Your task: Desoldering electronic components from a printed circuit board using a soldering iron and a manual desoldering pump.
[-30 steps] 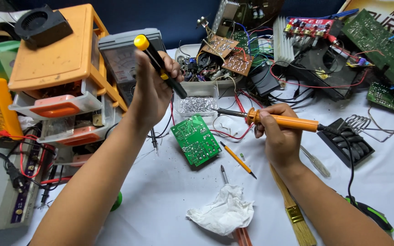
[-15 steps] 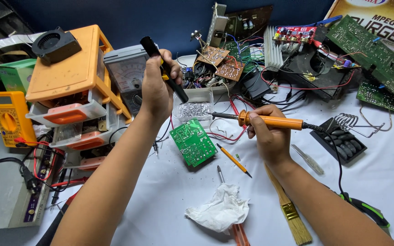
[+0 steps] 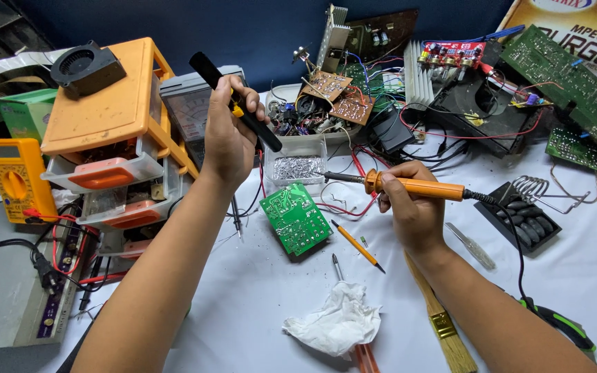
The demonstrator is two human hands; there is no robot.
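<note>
We see a white table (image 3: 257, 304) full of electronic parts, and on its left side stands the largest thing, an orange drawer cabinet (image 3: 105, 117) with a black fan (image 3: 84, 68) lying on top of it. A yellow multimeter (image 3: 16, 181) lies left of the cabinet. At the far right there are black and green circuit boards (image 3: 575, 86) with many wires. Our left hand (image 3: 226, 135) is raised above the table and its fingers are closed around a black desoldering pump (image 3: 236, 103), which stands tilted, with the tip pointing down to the right. Our right hand (image 3: 412, 211) grips the orange handle of a soldering iron (image 3: 409, 186), fingers wrapped around it; the metal tip points left and hangs near a clear box of small silver pieces (image 3: 298, 167). Between both hands, the small green circuit board (image 3: 295, 217) lies on the table, untouched. A crumpled white tissue (image 3: 333, 323) lies closer to us, a pencil (image 3: 357, 246) just right of the board, and a brush (image 3: 443, 324) under our right forearm
</note>
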